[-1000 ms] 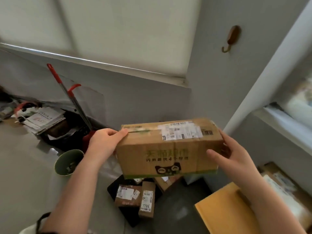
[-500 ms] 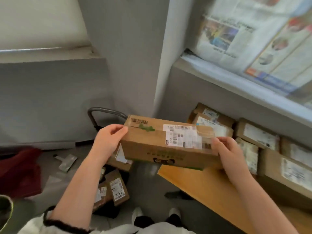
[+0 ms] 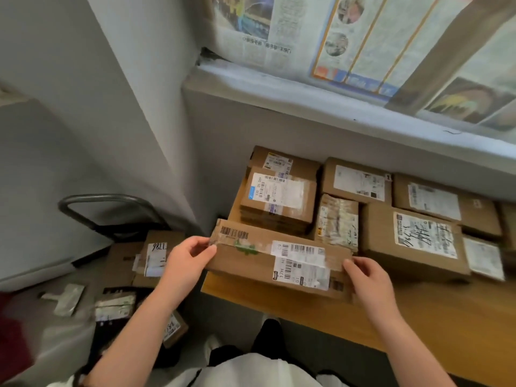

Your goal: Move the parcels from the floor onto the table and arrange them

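Above the worktop, where boxes are lying, the long parcel is now arriving, both hands, left and right, gripping its ends.

Long box: the white shipping label reads "17H"; barcodes are present, the remaining print is illegible. Lower-left parcel: handwritten digits, seen inverted, read "1186". Stacked parcel: the label margin reads "530 D5", further characters unclear. Newspaper: headline print is blurred and unreadable.
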Motion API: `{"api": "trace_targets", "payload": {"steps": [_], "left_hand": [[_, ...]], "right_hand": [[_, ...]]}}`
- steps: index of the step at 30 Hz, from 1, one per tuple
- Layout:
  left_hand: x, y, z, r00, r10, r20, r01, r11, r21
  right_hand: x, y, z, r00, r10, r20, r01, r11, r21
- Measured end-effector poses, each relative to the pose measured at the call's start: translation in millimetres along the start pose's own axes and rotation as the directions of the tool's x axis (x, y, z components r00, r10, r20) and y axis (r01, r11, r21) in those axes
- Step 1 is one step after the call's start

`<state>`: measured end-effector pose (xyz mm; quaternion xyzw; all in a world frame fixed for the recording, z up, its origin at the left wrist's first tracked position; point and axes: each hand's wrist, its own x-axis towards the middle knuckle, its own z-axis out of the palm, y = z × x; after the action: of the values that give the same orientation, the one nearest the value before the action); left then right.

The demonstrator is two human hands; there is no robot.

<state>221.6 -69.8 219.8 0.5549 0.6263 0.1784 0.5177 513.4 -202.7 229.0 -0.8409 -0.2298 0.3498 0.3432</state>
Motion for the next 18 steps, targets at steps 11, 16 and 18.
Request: {"api": "trace_targets", "payload": {"steps": [11, 16, 18], "left_hand": [[17.8, 16.5, 33.2, 0.996, -0.063, -0.067, 0.069, 0.994, 0.089], [14.6, 12.2, 36.0, 0.988, -0.108, -0.111, 0.113, 0.993, 0.045], [13.6, 12.1, 34.0, 0.986, -0.098, -0.134, 0.106, 0.993, 0.055]], "right_hand": [[28.6, 15.4, -11.2, 0.991, 0.052, 0.122, -0.049, 0.999, -0.023], [33.6, 9.5, -13.5, 0.981, 0.041, 0.188, -0.036, 0.999, -0.031], [34.2, 4.7, -15.2, 0.97, 0.054, 0.236, -0.047, 0.998, -0.033]]}}
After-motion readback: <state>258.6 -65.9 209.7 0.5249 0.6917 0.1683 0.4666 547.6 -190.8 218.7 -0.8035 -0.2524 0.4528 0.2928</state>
